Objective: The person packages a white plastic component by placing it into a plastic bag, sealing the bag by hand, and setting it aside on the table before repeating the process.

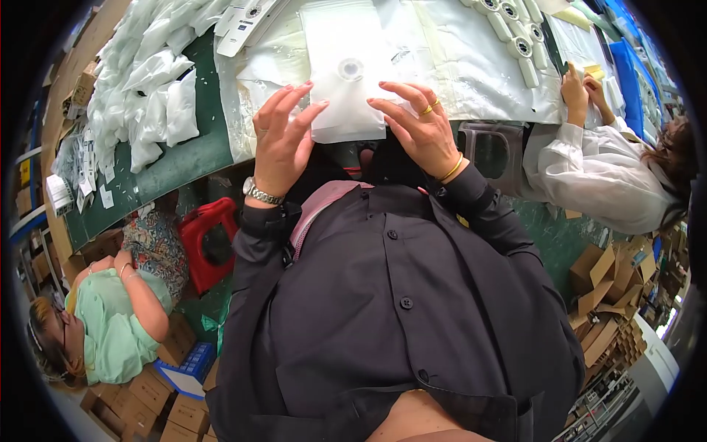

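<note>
In front of me on the table lies a frosted white plastic bag (pixel 339 116), flat, perhaps one of a stack. A small round whitish ring (pixel 350 70) shows near its middle; I cannot tell whether it is on the bag or inside. My left hand (pixel 283 140) is at the bag's left edge, fingers spread and holding nothing. Over the right edge reaches my right hand (pixel 423 131), its fingers also apart and empty. The fingertips of both hands are at or just above the bag; contact is unclear.
Filled white pouches (pixel 151 88) are heaped at left. White devices with round heads (pixel 519 48) lie at the back right, another white device (pixel 250 26) at the back left. A person in white (pixel 604 173) works at right; another in green (pixel 118 317) sits at left near a red stool (pixel 206 243).
</note>
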`<state>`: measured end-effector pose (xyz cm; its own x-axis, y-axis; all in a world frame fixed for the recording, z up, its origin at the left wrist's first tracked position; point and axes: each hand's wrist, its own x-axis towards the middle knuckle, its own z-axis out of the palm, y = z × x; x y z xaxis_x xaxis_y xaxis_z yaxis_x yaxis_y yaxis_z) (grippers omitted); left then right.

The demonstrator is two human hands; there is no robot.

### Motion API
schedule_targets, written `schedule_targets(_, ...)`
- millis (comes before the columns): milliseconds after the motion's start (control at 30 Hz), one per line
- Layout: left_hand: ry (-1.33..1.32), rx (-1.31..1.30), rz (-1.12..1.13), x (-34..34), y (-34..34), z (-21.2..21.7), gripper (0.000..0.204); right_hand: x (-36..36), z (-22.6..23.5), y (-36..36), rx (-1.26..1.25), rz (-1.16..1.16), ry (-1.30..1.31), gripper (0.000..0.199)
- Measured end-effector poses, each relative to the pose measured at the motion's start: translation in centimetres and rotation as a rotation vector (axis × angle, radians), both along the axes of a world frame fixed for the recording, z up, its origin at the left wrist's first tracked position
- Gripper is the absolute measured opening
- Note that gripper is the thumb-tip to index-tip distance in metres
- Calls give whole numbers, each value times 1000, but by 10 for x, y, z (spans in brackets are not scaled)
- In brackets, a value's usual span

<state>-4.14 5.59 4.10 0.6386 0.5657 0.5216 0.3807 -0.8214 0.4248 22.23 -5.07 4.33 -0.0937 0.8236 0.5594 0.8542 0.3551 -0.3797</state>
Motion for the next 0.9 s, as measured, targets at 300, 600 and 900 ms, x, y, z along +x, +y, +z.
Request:
schedule_targets(300, 26, 68, -77, 9, 10, -11, 48, 0, -17, 14, 37, 140, 70, 44)
schedule_targets(600, -249, -134, 171, 39, 13, -13, 11, -10, -17, 42, -14, -59, 456, 13)
schedule_targets(900, -402, -496, 404, 65, 27, -38, 20, -13, -26, 58, -85, -265, 608, 17)
